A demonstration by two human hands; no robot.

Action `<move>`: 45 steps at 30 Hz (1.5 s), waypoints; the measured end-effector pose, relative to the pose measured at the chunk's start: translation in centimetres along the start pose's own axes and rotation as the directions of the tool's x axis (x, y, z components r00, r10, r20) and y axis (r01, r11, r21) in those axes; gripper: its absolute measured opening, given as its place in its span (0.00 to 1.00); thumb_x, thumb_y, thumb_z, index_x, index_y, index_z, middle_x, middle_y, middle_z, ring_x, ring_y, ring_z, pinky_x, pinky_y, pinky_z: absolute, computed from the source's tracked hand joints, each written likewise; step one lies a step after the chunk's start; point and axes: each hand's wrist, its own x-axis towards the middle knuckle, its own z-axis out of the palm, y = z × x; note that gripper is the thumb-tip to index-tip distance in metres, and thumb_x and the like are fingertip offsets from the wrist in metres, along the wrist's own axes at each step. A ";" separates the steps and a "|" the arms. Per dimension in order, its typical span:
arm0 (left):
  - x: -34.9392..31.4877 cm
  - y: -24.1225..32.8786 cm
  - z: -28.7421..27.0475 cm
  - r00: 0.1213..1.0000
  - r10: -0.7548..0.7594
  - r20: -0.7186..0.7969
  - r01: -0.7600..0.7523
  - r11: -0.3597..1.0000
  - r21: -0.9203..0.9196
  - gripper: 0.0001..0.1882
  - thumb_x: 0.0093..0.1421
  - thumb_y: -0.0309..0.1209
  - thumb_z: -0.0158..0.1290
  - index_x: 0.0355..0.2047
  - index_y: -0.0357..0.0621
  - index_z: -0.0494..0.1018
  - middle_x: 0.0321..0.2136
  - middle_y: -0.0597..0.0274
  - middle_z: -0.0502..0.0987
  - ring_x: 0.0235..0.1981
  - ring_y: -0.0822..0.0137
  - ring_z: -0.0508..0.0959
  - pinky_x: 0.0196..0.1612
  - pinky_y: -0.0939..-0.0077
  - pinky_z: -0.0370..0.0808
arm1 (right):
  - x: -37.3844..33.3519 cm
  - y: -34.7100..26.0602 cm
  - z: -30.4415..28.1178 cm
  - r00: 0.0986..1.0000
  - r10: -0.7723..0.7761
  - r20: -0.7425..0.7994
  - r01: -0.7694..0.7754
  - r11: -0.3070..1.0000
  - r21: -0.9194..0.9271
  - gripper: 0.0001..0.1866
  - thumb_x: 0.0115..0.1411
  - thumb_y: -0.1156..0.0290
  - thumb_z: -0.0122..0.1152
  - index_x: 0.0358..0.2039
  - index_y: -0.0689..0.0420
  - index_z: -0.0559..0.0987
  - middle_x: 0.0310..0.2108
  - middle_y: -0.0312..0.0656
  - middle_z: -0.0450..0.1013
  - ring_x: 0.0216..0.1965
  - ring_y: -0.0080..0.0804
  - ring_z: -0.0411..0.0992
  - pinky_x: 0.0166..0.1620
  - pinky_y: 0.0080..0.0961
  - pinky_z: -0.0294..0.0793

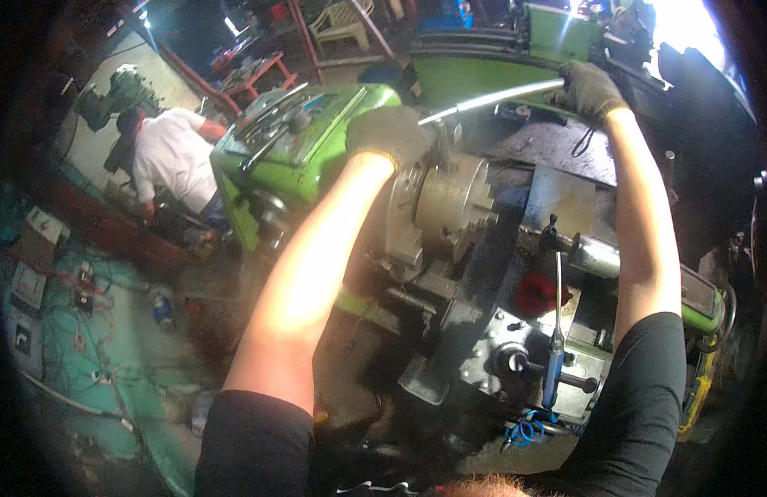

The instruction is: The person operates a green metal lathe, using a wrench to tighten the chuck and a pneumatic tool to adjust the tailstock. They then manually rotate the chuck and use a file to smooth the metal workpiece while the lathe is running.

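The workshop is dim and cluttered, with one co-worker in a white shirt [176, 157] to the left of the grey lathe chuck [449, 203] and one blue-handled tool [553, 373] to its lower right. One shiny silver bar [507, 94], thinner toward its left end, slants up rightward from just above the chuck, where it meets the left gloved hand [387, 135], whose fingers cannot be made out. The right gloved hand [594, 91], up and right of the chuck, has its fingers curled around the bar's other end.

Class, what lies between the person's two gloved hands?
In the head view, a silvery metal bar spans the stretch between the left hand and the right hand.
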 end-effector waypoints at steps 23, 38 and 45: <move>3.8 1.7 0.3 0.992 0.123 -0.035 -0.113 0.970 0.214 0.22 0.63 0.48 0.59 0.43 0.43 0.90 0.44 0.42 0.89 0.47 0.44 0.90 0.52 0.47 0.87 | -4.3 4.2 0.0 0.976 0.175 0.128 -0.153 0.974 -0.167 0.46 0.66 0.25 0.63 0.56 0.62 0.83 0.52 0.66 0.84 0.57 0.67 0.81 0.59 0.57 0.79; 3.2 0.0 0.9 0.964 0.228 -0.137 -0.205 0.965 0.161 0.27 0.66 0.51 0.55 0.44 0.41 0.90 0.42 0.39 0.89 0.47 0.40 0.89 0.55 0.45 0.85 | -6.1 1.2 -3.6 0.956 0.231 0.181 -0.212 0.970 -0.115 0.51 0.63 0.20 0.62 0.55 0.64 0.84 0.52 0.67 0.84 0.58 0.66 0.82 0.59 0.56 0.79; 4.4 -1.9 1.1 0.949 0.312 -0.052 -0.303 0.943 0.136 0.25 0.69 0.51 0.54 0.45 0.45 0.90 0.43 0.39 0.89 0.48 0.41 0.90 0.55 0.44 0.85 | -9.3 -2.8 -4.5 0.975 0.220 0.025 -0.213 0.965 -0.155 0.46 0.63 0.21 0.61 0.43 0.59 0.91 0.40 0.60 0.88 0.48 0.59 0.88 0.55 0.53 0.84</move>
